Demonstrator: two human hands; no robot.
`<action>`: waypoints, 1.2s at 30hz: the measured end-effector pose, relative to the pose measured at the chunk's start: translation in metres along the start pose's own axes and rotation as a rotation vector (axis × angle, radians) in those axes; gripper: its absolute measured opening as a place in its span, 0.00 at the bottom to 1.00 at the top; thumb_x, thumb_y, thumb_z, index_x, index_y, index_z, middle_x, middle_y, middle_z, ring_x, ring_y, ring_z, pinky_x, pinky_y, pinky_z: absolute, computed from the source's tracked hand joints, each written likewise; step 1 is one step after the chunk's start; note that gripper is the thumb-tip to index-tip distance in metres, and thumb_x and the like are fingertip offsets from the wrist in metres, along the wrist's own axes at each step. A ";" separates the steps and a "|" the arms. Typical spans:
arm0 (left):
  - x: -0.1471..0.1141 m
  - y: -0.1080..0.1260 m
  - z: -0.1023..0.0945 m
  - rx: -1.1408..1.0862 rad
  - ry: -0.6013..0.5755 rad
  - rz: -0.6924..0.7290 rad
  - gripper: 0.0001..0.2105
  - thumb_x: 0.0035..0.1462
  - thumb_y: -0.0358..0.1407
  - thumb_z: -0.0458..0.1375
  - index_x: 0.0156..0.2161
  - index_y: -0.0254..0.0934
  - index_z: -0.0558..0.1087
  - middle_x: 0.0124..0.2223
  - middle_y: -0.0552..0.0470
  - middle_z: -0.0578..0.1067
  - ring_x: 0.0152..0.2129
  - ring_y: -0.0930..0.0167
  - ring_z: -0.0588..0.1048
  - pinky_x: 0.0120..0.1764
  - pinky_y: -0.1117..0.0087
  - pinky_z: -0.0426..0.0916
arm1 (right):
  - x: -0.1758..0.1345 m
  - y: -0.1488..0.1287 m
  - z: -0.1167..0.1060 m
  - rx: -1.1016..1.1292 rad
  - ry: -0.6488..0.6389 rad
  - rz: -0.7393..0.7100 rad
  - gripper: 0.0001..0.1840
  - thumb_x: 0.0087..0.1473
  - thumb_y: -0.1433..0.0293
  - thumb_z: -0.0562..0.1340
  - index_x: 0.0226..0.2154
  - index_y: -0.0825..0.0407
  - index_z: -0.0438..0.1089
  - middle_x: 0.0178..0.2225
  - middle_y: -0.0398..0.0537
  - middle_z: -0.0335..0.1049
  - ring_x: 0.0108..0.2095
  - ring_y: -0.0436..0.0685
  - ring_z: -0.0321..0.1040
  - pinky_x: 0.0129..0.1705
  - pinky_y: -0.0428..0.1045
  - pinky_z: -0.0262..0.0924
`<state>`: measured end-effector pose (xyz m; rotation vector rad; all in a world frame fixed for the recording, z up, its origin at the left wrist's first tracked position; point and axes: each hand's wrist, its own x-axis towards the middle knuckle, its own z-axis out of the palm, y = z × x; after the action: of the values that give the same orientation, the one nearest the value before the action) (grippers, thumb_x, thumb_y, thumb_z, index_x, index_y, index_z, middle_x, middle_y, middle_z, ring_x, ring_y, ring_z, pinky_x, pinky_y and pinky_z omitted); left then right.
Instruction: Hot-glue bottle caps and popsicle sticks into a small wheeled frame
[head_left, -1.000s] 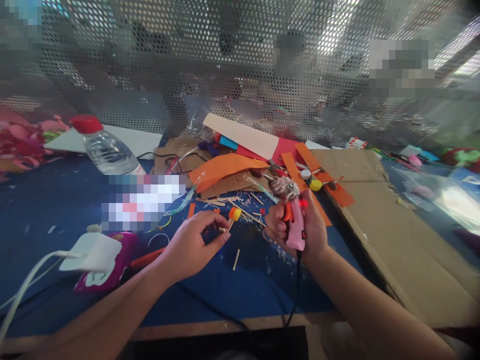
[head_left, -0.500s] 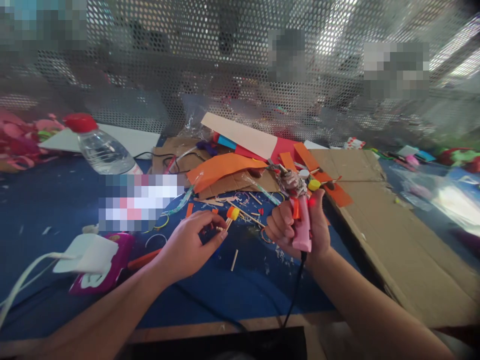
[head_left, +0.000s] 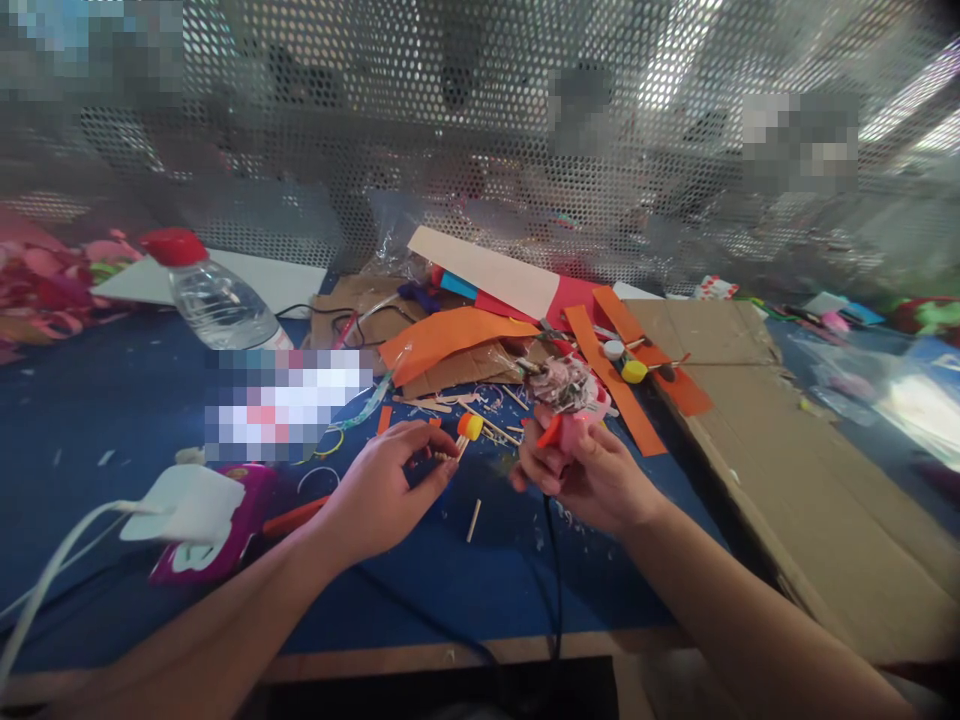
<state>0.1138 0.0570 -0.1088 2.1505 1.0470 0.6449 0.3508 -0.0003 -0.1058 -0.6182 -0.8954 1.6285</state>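
Observation:
Between the thumb and fingers of my left hand [head_left: 397, 475] are thin wooden sticks, with a small orange-and-yellow piece [head_left: 470, 427] at their upper end. My right hand [head_left: 600, 475] is wrapped round a pink glue gun [head_left: 576, 432], its nozzle end coated in grey, crumpled residue and pointing up and to the left. A black cord [head_left: 553, 570] runs down from the gun to the table's front edge. On the blue table between my forearms lies one loose wooden stick [head_left: 473, 521]. More sticks and shavings [head_left: 499, 430] are scattered just beyond my hands.
A water bottle [head_left: 217, 300] with a red cap and a white charger [head_left: 184, 500] on a purple power strip [head_left: 247, 510] stand to the left. Orange strips [head_left: 615, 380] and curved orange paper [head_left: 442, 340] lie behind; flat cardboard [head_left: 787, 480] covers the right side.
My right hand has turned the glue gun from upright to tilted leftward, its nozzle nearer my left hand. My left hand keeps its grip on the sticks. The view has shifted slightly.

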 end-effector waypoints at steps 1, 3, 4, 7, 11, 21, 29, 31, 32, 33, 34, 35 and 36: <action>0.000 0.000 0.000 -0.007 0.001 0.006 0.07 0.62 0.37 0.58 0.42 0.42 0.78 0.40 0.50 0.79 0.35 0.68 0.75 0.39 0.65 0.69 | 0.000 0.000 0.000 0.011 0.024 -0.005 0.21 0.53 0.53 0.73 0.32 0.49 0.66 0.23 0.34 0.59 0.20 0.48 0.56 0.35 0.53 0.65; 0.000 0.000 0.000 -0.015 0.005 0.018 0.07 0.63 0.37 0.58 0.42 0.41 0.78 0.41 0.50 0.80 0.35 0.68 0.76 0.39 0.65 0.70 | 0.000 -0.001 0.000 0.034 0.056 -0.003 0.20 0.53 0.55 0.72 0.30 0.49 0.65 0.22 0.34 0.58 0.19 0.47 0.54 0.30 0.50 0.63; 0.000 -0.001 0.000 -0.015 0.008 0.023 0.07 0.63 0.37 0.57 0.42 0.41 0.78 0.41 0.50 0.80 0.35 0.68 0.76 0.39 0.65 0.70 | 0.000 -0.002 0.000 0.043 0.063 0.001 0.20 0.53 0.55 0.71 0.29 0.49 0.64 0.21 0.34 0.57 0.18 0.47 0.53 0.27 0.49 0.61; 0.000 -0.001 -0.001 0.003 0.011 0.030 0.07 0.63 0.37 0.57 0.42 0.41 0.78 0.40 0.50 0.79 0.34 0.68 0.75 0.38 0.65 0.69 | 0.000 -0.003 -0.002 0.058 0.055 0.023 0.18 0.55 0.56 0.68 0.29 0.48 0.62 0.20 0.33 0.55 0.17 0.47 0.51 0.21 0.45 0.56; 0.001 0.001 -0.001 -0.010 -0.011 0.014 0.07 0.63 0.37 0.57 0.42 0.41 0.77 0.39 0.51 0.79 0.34 0.68 0.74 0.38 0.64 0.69 | -0.002 -0.004 -0.005 0.125 0.000 0.081 0.16 0.55 0.54 0.66 0.32 0.47 0.62 0.18 0.33 0.55 0.15 0.48 0.52 0.16 0.43 0.55; 0.001 0.000 0.000 -0.015 0.004 0.073 0.06 0.64 0.36 0.57 0.40 0.40 0.77 0.38 0.51 0.79 0.34 0.68 0.74 0.39 0.65 0.69 | -0.005 -0.009 -0.006 0.289 -0.221 0.184 0.16 0.53 0.53 0.59 0.28 0.47 0.60 0.20 0.39 0.61 0.16 0.51 0.57 0.08 0.42 0.52; 0.001 -0.001 -0.001 -0.021 -0.028 0.060 0.08 0.66 0.40 0.56 0.42 0.40 0.77 0.40 0.50 0.79 0.35 0.68 0.74 0.39 0.65 0.67 | -0.009 -0.009 -0.011 0.352 -0.403 0.114 0.27 0.52 0.47 0.64 0.24 0.46 0.51 0.14 0.31 0.52 0.11 0.44 0.49 0.14 0.40 0.54; 0.001 0.000 -0.001 -0.013 -0.026 0.055 0.08 0.65 0.39 0.56 0.41 0.41 0.77 0.40 0.50 0.79 0.35 0.68 0.74 0.39 0.65 0.67 | -0.011 -0.008 -0.014 0.386 -0.464 0.126 0.28 0.53 0.45 0.64 0.24 0.46 0.51 0.13 0.31 0.53 0.11 0.44 0.51 0.16 0.40 0.56; 0.001 0.000 -0.001 -0.008 -0.024 0.051 0.08 0.65 0.39 0.56 0.41 0.41 0.77 0.40 0.50 0.79 0.35 0.68 0.74 0.39 0.65 0.67 | -0.013 -0.008 -0.015 0.398 -0.493 0.142 0.28 0.54 0.46 0.64 0.23 0.46 0.51 0.13 0.31 0.54 0.10 0.44 0.51 0.16 0.40 0.57; 0.001 0.000 -0.001 -0.004 -0.021 0.047 0.08 0.65 0.39 0.56 0.41 0.41 0.77 0.40 0.50 0.79 0.35 0.67 0.74 0.39 0.65 0.67 | -0.014 -0.007 -0.017 0.399 -0.521 0.163 0.28 0.55 0.46 0.63 0.23 0.46 0.51 0.12 0.31 0.54 0.10 0.44 0.52 0.16 0.40 0.57; 0.000 0.001 -0.001 -0.002 -0.018 0.043 0.07 0.64 0.38 0.56 0.41 0.41 0.77 0.40 0.50 0.79 0.35 0.67 0.74 0.39 0.65 0.67 | -0.016 -0.007 -0.019 0.384 -0.535 0.186 0.29 0.56 0.45 0.63 0.23 0.46 0.52 0.11 0.31 0.54 0.09 0.44 0.52 0.16 0.40 0.57; 0.000 0.001 -0.001 -0.002 -0.017 0.041 0.08 0.64 0.38 0.56 0.41 0.41 0.77 0.40 0.50 0.79 0.35 0.67 0.74 0.39 0.65 0.67 | -0.018 -0.006 -0.021 0.354 -0.537 0.203 0.30 0.57 0.43 0.61 0.22 0.46 0.52 0.10 0.30 0.53 0.08 0.44 0.52 0.16 0.40 0.57; 0.000 0.001 -0.001 -0.003 -0.016 0.039 0.08 0.64 0.38 0.56 0.41 0.41 0.77 0.40 0.50 0.79 0.36 0.67 0.74 0.39 0.65 0.67 | -0.020 -0.006 -0.023 0.304 -0.520 0.211 0.32 0.58 0.40 0.59 0.22 0.46 0.52 0.09 0.30 0.52 0.08 0.44 0.52 0.16 0.40 0.56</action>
<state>0.1138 0.0572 -0.1075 2.1746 0.9973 0.6455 0.3768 -0.0136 -0.1155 -0.0712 -0.9422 2.1171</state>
